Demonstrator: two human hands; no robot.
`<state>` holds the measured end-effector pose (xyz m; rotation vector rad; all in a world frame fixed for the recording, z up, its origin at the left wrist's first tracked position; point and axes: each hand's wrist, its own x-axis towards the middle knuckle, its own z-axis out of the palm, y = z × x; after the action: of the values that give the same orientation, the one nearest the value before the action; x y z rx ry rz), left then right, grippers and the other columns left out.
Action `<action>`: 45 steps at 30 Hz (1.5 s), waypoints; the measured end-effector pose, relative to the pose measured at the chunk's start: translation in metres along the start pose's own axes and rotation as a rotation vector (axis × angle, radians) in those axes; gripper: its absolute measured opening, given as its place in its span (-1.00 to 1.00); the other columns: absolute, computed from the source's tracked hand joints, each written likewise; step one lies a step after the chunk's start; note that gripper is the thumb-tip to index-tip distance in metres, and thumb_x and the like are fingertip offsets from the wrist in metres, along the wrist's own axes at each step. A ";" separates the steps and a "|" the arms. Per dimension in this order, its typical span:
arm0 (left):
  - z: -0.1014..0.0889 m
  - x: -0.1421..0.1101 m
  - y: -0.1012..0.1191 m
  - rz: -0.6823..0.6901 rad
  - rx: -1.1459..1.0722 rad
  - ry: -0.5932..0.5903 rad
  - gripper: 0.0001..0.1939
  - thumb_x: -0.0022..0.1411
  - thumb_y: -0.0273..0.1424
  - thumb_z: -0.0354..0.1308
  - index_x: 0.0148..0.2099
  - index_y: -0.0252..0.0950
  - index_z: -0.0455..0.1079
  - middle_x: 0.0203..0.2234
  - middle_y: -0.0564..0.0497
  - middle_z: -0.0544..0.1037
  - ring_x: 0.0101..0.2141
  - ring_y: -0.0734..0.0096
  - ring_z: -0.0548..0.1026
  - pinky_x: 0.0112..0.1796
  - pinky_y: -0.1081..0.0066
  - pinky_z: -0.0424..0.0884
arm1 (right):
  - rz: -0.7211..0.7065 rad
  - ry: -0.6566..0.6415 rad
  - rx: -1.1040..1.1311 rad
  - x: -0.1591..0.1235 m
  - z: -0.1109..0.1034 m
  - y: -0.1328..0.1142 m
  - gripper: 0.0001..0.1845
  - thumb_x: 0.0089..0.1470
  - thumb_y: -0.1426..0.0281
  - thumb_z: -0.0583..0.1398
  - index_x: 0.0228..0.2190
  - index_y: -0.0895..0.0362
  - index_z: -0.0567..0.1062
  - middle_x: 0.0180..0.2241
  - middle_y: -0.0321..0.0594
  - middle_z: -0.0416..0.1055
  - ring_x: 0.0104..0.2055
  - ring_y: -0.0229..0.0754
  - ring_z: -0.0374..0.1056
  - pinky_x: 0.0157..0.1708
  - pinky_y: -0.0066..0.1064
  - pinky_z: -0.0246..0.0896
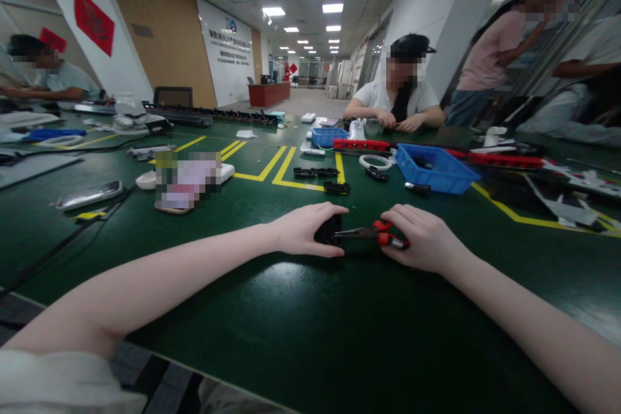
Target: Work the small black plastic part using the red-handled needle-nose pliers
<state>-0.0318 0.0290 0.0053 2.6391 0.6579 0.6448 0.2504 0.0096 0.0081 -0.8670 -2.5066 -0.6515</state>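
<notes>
My left hand [306, 229] is closed around a small black part [328, 230], thumb on the near side and fingers on the far side. The palm hides some of it, and its exact kind does not show. My right hand [423, 237] grips pliers [385, 235] by their red and black handles. The metal jaws point left, and their tips reach the black part; whether they clamp it I cannot tell. Just beyond my hands lie a short black piece [336, 187] and a longer black strip [316, 173] on the green table [310, 323].
Blue bins [436, 171] stand ahead to the right, near a white ring of cable [376, 162] and red strips [361, 145]. On the left lie a phone [187, 184], a silver device [90, 195] and a black cable [63, 242]. A person [398, 100] sits across the table.
</notes>
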 end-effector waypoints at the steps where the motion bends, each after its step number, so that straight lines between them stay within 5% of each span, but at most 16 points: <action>1: 0.000 0.000 0.000 0.006 -0.006 0.005 -0.24 0.14 -0.15 0.28 0.27 -0.31 0.10 0.02 -0.19 0.41 -0.01 0.11 0.43 -0.02 0.19 0.38 | 0.002 -0.005 -0.001 0.000 0.000 0.000 -0.71 0.00 0.30 0.18 -0.25 0.22 0.41 -0.31 -0.01 0.45 -0.30 -0.03 0.40 -0.33 -0.25 0.36; 10: 0.004 0.000 -0.005 0.083 0.001 0.071 -0.21 0.11 -0.23 0.32 0.29 -0.25 0.06 0.03 -0.16 0.38 0.02 0.15 0.42 0.03 0.18 0.36 | 0.038 -0.066 0.021 0.001 0.002 0.003 -0.71 -0.02 0.29 0.19 -0.26 0.20 0.40 -0.33 -0.05 0.42 -0.35 -0.07 0.37 -0.38 -0.30 0.30; 24: 0.004 0.001 -0.005 0.002 0.129 0.039 -0.19 0.13 -0.06 0.26 0.30 -0.29 0.08 0.03 -0.17 0.44 -0.01 0.10 0.44 -0.02 0.16 0.34 | 0.047 -0.096 0.029 0.001 0.000 0.002 -0.74 -0.01 0.28 0.17 -0.27 0.17 0.38 -0.33 -0.08 0.41 -0.35 -0.10 0.35 -0.37 -0.32 0.28; 45: 0.006 -0.001 -0.004 0.066 0.024 0.050 -0.11 0.07 -0.21 0.34 0.35 -0.24 0.01 0.10 -0.20 0.33 0.08 0.08 0.37 0.08 0.11 0.33 | 0.091 -0.126 0.047 0.003 -0.003 -0.003 -0.75 -0.04 0.30 0.19 -0.29 0.16 0.39 -0.33 -0.07 0.42 -0.34 -0.09 0.33 -0.35 -0.30 0.22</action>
<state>-0.0312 0.0310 -0.0017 2.6845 0.5977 0.7280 0.2468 0.0074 0.0118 -1.0279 -2.5644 -0.5207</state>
